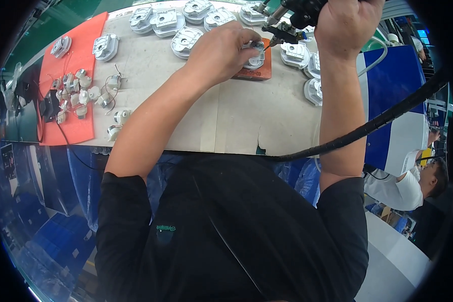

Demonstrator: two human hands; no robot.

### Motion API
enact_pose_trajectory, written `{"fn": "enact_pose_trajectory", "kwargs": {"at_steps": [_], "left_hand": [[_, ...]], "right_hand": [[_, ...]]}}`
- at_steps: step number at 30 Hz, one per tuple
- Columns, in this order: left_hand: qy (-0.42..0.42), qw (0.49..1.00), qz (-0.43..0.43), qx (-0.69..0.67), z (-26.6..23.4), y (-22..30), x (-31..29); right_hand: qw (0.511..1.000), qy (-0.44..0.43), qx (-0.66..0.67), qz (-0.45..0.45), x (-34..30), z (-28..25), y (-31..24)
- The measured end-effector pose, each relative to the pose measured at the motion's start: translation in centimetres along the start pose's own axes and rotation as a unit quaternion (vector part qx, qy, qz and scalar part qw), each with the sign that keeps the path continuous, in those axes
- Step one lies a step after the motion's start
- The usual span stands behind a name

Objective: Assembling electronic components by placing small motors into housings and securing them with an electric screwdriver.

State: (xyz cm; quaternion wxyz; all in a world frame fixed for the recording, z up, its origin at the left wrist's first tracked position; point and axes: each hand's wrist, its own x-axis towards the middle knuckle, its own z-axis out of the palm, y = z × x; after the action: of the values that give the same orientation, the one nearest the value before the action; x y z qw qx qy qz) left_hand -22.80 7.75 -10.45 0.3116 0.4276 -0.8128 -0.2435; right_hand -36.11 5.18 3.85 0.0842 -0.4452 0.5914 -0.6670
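- Grey metal housing [255, 54] is seated on an orange fixture block [253, 72] near the far middle of the bench [236, 121], seen from the head camera.
- It is pinched and steadied by the left hand [221, 50], whose fingers are closed around its edge.
- A black powered screwdriver [294, 17] is gripped in the closed right hand [347, 22], with its tip lowered just beside the housing.
- A black spiral-wrapped cable [367, 128] is seen trailing from the tool across the right forearm.
- More grey housings [186, 40] are laid in a row along the far edge.
- Small motors with wires [80, 93] are scattered on a red mat [78, 75] at the left.
- Another person [412, 183] is seen at the right edge.
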Motion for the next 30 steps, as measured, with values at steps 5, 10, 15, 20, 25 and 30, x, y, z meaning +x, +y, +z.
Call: {"fn": "enact_pose_trajectory", "kwargs": {"at_steps": [5, 10, 15, 20, 25, 30], "left_hand": [[-0.008, 1.0, -0.022, 0.008, 0.0, 0.4, 0.1], [0.0, 0.999, -0.025, 0.022, 0.0, -0.3, -0.6], [0.012, 0.996, -0.043, -0.079, 0.2, 0.2, -1.6], [-0.04, 0.988, -0.086, -0.118, -0.3, -0.7, -1.5], [-0.043, 0.989, -0.085, -0.117, 0.3, -1.5, -1.3], [-0.022, 0.994, -0.066, -0.088, 0.5, -1.7, -1.5]], "right_hand": [[0.946, -0.146, 0.226, -0.178, 0.2, -2.2, 4.3], [0.93, -0.139, 0.27, -0.207, 1.6, -3.2, 0.3], [0.954, -0.104, 0.239, -0.151, -0.4, -3.4, -4.9], [0.906, -0.171, 0.279, -0.271, 0.3, -1.7, -1.0], [0.926, -0.16, 0.269, -0.209, -1.4, 0.0, 0.8], [0.926, -0.175, 0.274, -0.193, -1.3, 0.4, 1.3]]}}
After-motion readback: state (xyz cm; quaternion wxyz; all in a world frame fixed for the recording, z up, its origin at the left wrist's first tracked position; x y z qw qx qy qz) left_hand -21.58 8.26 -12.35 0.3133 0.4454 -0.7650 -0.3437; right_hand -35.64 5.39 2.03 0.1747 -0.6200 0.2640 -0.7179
